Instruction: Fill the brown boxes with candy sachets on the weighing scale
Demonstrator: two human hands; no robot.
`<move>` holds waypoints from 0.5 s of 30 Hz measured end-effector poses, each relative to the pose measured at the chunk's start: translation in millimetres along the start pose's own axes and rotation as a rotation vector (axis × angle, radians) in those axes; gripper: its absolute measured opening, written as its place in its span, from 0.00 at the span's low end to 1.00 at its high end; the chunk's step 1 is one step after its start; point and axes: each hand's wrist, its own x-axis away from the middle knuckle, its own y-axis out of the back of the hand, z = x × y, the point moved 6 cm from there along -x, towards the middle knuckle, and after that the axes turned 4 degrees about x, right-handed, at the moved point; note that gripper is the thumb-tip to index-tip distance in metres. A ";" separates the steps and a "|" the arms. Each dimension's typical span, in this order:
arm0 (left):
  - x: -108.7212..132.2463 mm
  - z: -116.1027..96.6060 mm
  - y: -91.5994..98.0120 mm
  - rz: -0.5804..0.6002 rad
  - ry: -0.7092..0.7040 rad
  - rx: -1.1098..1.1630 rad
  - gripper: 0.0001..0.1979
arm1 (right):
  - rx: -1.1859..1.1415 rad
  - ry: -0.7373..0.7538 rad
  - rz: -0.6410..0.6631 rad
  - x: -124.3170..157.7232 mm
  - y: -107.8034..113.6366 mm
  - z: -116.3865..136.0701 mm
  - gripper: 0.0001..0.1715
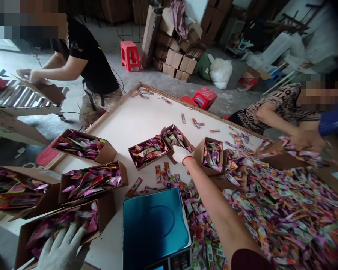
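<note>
My left hand point(62, 245), in a white glove, rests with fingers spread on the small packets point(66, 221) filling a cardboard box point(107, 212) at the lower left. Farther out, my right hand point(181, 154), also gloved, closes on the near side of another packet-filled cardboard box point(188, 141); its fingertips are partly hidden. Touching that box on its left is a filled box point(136, 163), and to its right stands a third point(211, 170). Between my arms sits a digital scale point(154, 221) with a bare, shiny blue plate.
Loose packets point(284, 210) are heaped across the right of the white table point(118, 120). More filled boxes point(124, 174) line its left side. One co-worker point(92, 56) handles cardboard at the left; another person's hands point(307, 142) hold packets at the right. Red stools point(129, 54) stand beyond.
</note>
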 end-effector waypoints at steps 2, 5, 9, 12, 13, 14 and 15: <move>-1.1 0.8 1.3 -0.022 -0.004 0.035 0.23 | -0.015 0.046 -0.034 -1.6 12.5 -18.3 0.25; -3.8 -2.9 9.1 -0.043 -0.020 0.012 0.23 | 0.029 -0.154 -0.155 1.0 34.9 -76.2 0.32; -7.1 -8.9 17.5 -0.022 -0.029 -0.023 0.24 | 0.076 -0.448 -0.056 20.1 20.2 -144.2 0.34; -7.5 -9.8 19.3 -0.052 -0.027 -0.038 0.23 | 0.069 -0.452 0.046 39.5 0.1 -159.8 0.29; -7.4 -10.1 19.2 -0.064 -0.034 -0.046 0.23 | 0.071 -0.447 0.055 48.5 -1.9 -162.0 0.28; -7.4 -10.6 19.1 -0.074 -0.044 -0.053 0.22 | 0.074 -0.441 0.056 59.7 -1.3 -163.9 0.27; -7.4 -11.3 19.4 -0.079 -0.052 -0.061 0.21 | 0.078 -0.430 0.052 73.8 1.6 -165.7 0.26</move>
